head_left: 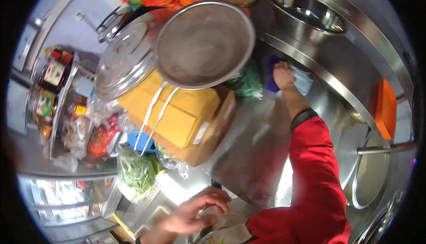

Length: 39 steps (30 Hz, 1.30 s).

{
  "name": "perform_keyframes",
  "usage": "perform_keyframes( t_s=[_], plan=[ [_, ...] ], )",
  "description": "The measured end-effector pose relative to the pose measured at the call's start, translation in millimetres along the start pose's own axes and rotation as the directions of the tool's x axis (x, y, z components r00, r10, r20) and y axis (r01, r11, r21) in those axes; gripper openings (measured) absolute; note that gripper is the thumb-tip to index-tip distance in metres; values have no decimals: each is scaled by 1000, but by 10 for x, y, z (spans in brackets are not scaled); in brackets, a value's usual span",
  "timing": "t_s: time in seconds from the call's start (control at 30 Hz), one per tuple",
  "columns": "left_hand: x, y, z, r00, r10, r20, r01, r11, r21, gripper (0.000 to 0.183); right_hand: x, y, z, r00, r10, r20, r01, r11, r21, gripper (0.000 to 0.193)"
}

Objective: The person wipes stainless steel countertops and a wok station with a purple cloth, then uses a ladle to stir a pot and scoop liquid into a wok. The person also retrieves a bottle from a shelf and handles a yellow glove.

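Note:
My right hand (282, 74), on an outstretched red-sleeved arm, is closed on a purple cloth (272, 85) and presses it to the steel counter (253, 133). Right beside that hand lies a pale blue, see-through rectangular item (302, 81), whose kind I cannot make out. My left hand (197, 210) hangs low in front of me, fingers loosely bent and thumb apart, with nothing visible in it. Below it are pale items, partly hidden by the hand and sleeve.
A strainer-like round pan (206, 44) and a steel lid (126, 58) top the cardboard boxes (173, 106). Bagged greens (135, 173) sit nearer. A steel bowl (306, 15) stands on the raised shelf, an orange board (385, 109) at right. Bottles (53, 75) crowd the left.

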<state>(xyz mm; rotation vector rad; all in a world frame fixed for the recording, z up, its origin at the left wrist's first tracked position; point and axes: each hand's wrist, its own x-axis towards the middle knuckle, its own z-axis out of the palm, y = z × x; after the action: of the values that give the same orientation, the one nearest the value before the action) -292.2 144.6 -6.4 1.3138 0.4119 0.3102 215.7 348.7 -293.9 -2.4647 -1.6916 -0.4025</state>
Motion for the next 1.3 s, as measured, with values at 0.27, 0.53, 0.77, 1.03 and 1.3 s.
perform_keyframes(
  t_s=[0.27, 0.53, 0.77, 1.03, 1.3],
  plan=[
    [-557, 116, -889, 693, 453, -561, 410, 394, 823, 50, -167, -100, -189, 999, 10, -47, -8, 999, 34, 29],
    [-266, -180, -1870, 759, 375, -533, 425, 336, 841, 67, -2545, -1264, -956, 923, -365, -122, 383, 842, 380, 57],
    [171, -187, -2079, 811, 359, -462, 381, 276, 883, 42, -3354, 7, -1081, 852, 519, -61, -512, 852, 107, 55],
    [150, -286, -2367, 773, 432, -465, 365, 296, 883, 31, -5584, -844, -1801, 703, 703, -109, -703, 710, 45, 65],
    [-181, -255, -2019, 668, 463, -582, 402, 433, 807, 27, -4463, -1753, -1602, 992, 86, 96, -116, 916, 385, 57]
  ],
)
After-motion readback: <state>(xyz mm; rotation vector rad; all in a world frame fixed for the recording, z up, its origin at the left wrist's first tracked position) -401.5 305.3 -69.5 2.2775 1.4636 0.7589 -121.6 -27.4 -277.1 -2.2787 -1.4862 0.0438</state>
